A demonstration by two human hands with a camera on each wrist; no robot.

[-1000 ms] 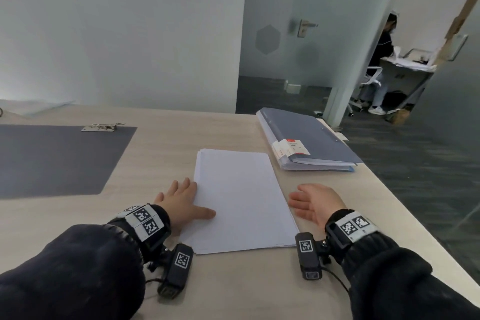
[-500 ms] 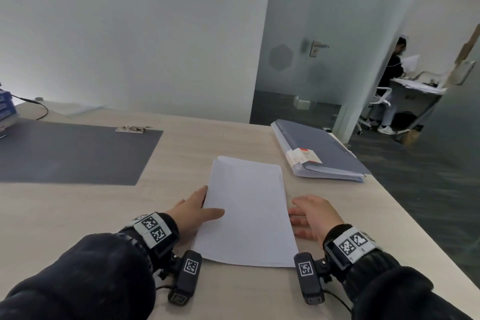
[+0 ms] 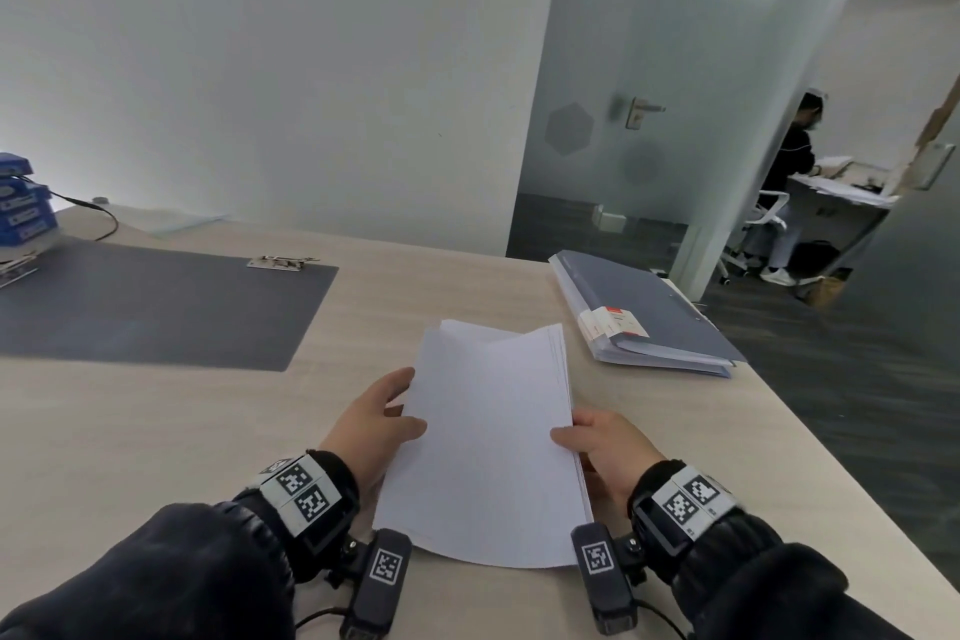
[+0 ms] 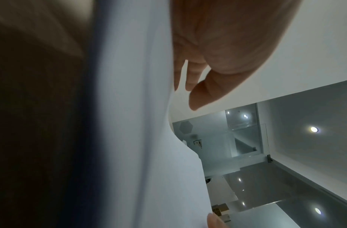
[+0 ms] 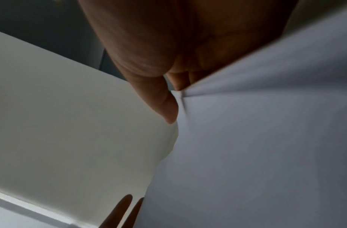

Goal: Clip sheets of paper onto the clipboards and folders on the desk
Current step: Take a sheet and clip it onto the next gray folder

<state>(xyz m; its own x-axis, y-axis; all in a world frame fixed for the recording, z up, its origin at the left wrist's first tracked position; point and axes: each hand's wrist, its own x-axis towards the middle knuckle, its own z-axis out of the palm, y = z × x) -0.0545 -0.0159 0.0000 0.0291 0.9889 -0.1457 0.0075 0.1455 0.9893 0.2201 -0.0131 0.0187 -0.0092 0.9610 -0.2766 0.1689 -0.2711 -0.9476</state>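
Observation:
A stack of white paper (image 3: 491,437) is lifted off the wooden desk (image 3: 156,431), its far end bowed upward. My left hand (image 3: 376,426) grips its left edge, thumb on top and fingers under. My right hand (image 3: 602,447) grips the right edge the same way. The right wrist view shows the thumb pressing the paper (image 5: 256,138); the left wrist view shows the sheets (image 4: 149,138) beside my fingers. A dark grey clipboard (image 3: 150,307) with a metal clip (image 3: 283,263) lies flat at the left. A grey folder (image 3: 644,312) lies shut at the right.
Blue boxes (image 3: 23,208) and a black cable (image 3: 88,213) sit at the far left edge. A clear sleeve (image 3: 166,218) lies behind the clipboard. The desk's right edge runs diagonally beside the folder. A person (image 3: 789,172) stands at another desk beyond the glass wall.
The paper lay flat with my hands beside it; both hands have now taken hold of its side edges and raised it off the desk. The head view has tilted up.

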